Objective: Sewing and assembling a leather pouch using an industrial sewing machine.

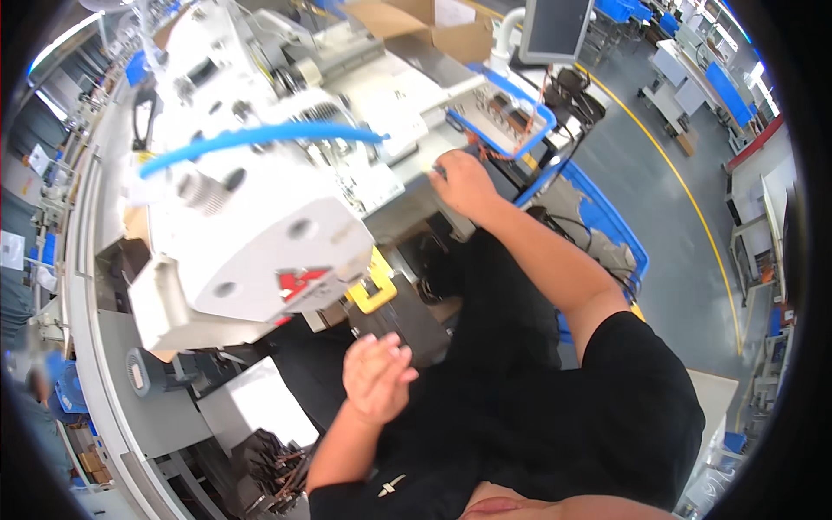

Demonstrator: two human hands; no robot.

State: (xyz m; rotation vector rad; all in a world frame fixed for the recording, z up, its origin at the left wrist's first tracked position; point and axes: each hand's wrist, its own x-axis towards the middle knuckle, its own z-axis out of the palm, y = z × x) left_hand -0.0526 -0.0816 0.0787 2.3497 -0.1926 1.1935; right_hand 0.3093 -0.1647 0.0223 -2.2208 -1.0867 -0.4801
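Observation:
A white industrial sewing machine (260, 243) with a blue tube (251, 136) across its head fills the upper left. My right hand (464, 184) rests at the front edge of the machine bed (407, 199), its fingers curled on something I cannot make out. My left hand (378, 377) hangs in the air below the machine head, fingers half bent and slightly apart, with nothing visible in them. A yellow part (374, 293) sits under the head, just above that hand. A blue-rimmed tray (542, 117) of small parts lies beyond my right hand.
A monitor (550, 26) and cardboard box (464, 39) stand at the back. A blue bin (635, 251) sits right of my arm, beside grey flooring with a yellow line (689, 191). A motor (152, 371) is low left. A person (43, 381) is at the far left rim.

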